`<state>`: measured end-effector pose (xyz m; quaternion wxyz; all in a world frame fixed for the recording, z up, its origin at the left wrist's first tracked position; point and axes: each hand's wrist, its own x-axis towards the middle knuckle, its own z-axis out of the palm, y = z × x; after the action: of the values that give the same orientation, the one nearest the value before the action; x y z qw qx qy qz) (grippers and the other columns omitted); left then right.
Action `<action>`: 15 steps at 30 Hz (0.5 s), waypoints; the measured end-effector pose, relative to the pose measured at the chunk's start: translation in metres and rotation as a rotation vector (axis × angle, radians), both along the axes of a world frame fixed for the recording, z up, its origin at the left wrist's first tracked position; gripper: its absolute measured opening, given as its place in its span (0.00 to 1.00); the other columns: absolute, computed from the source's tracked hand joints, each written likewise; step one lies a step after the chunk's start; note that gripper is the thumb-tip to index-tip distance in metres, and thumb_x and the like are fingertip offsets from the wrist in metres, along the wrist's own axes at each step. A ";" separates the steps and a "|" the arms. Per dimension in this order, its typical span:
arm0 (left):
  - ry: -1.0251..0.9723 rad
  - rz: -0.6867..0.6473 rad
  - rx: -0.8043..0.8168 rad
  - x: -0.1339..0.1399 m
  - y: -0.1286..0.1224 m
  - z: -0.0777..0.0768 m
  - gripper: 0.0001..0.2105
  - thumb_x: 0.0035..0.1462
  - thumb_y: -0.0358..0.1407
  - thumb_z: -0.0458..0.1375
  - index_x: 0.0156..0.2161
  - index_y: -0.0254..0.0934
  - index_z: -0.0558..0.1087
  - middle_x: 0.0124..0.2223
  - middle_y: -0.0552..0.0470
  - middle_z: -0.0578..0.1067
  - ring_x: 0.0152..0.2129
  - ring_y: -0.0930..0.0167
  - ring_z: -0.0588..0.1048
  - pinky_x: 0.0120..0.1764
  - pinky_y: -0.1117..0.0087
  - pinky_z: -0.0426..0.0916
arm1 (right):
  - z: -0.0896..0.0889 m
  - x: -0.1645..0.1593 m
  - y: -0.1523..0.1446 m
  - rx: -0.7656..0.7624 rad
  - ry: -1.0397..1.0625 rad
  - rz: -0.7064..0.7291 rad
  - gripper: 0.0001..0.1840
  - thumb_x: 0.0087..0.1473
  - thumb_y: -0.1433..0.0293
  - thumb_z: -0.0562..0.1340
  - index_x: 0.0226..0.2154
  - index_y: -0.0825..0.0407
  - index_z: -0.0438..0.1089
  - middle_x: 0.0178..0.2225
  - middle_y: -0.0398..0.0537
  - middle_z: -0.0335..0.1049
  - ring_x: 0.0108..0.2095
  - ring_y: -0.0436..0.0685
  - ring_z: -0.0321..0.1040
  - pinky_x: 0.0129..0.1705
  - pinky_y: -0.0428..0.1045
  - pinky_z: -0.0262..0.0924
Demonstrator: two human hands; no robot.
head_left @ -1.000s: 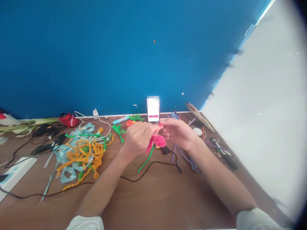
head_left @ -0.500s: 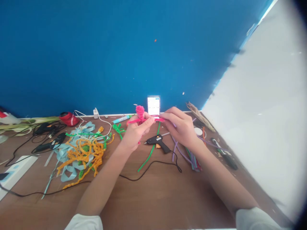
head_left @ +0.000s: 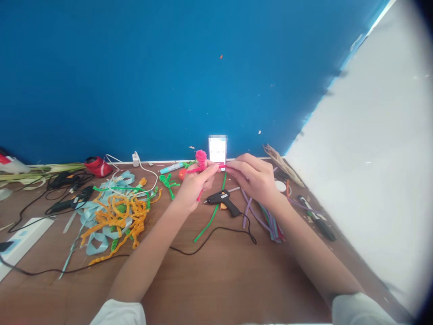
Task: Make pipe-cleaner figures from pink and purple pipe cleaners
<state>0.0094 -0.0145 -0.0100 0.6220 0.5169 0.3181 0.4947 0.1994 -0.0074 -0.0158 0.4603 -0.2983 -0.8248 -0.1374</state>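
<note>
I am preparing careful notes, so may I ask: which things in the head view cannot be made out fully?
All in the head view:
Pink pipe-cleaner figure: middle hidden by the left hand.
Pink strand: one end hidden by the right hand.
Smartphone: text too small and washed out; top pixelated.
White power strip: cut off by the picture's left edge.

Pink fuzzy-stem piece (head_left: 202, 165), center of frame, held up off the surface. Roughly upright. Rounded, wound-looking knob (head_left: 200, 156) on top, narrower just under it. One thin strand (head_left: 192, 170) sticks out toward frame left, near horizontal. Another strand (head_left: 221, 166) runs toward frame right, pulled about straight and level, far end covered. Short pink end (head_left: 199, 196) shows lower down, pointing downward. Middle section hidden, can't tell how the parts join.
</note>
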 end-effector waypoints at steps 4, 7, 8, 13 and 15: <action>-0.026 -0.111 -0.121 -0.004 0.003 0.000 0.11 0.58 0.41 0.61 0.31 0.35 0.70 0.19 0.64 0.46 0.14 0.82 0.43 0.20 0.73 0.39 | -0.003 0.002 0.004 -0.008 -0.023 -0.006 0.07 0.62 0.71 0.61 0.42 0.49 0.75 0.35 0.50 0.76 0.34 0.54 0.71 0.35 0.50 0.63; -0.013 -0.144 -0.145 -0.003 0.004 0.000 0.12 0.58 0.42 0.62 0.31 0.35 0.70 0.20 0.64 0.46 0.14 0.82 0.43 0.19 0.73 0.39 | -0.002 0.002 0.003 -0.020 -0.020 -0.018 0.08 0.63 0.71 0.59 0.40 0.49 0.75 0.33 0.49 0.75 0.33 0.54 0.70 0.35 0.49 0.62; -0.003 -0.141 -0.135 -0.003 0.003 0.000 0.12 0.57 0.42 0.62 0.32 0.35 0.70 0.20 0.64 0.47 0.14 0.82 0.44 0.18 0.74 0.40 | -0.002 0.002 0.002 -0.029 -0.017 -0.017 0.08 0.64 0.71 0.59 0.39 0.49 0.74 0.33 0.49 0.74 0.32 0.53 0.70 0.34 0.49 0.62; 0.167 -0.074 0.039 -0.002 0.000 0.003 0.11 0.59 0.43 0.61 0.34 0.36 0.70 0.23 0.58 0.65 0.15 0.81 0.61 0.17 0.76 0.49 | 0.002 0.001 0.002 -0.118 -0.022 0.054 0.08 0.65 0.71 0.57 0.38 0.52 0.72 0.32 0.49 0.71 0.32 0.53 0.67 0.34 0.48 0.60; 0.212 -0.077 0.106 -0.002 -0.001 0.004 0.11 0.59 0.43 0.61 0.33 0.36 0.70 0.25 0.56 0.70 0.19 0.79 0.67 0.21 0.76 0.58 | 0.002 0.000 0.002 -0.179 0.016 0.116 0.07 0.65 0.71 0.57 0.36 0.52 0.71 0.31 0.47 0.70 0.31 0.52 0.66 0.33 0.48 0.58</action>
<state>0.0070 -0.0151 -0.0062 0.5753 0.6102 0.3355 0.4292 0.1997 -0.0052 -0.0140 0.4457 -0.2908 -0.8460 -0.0340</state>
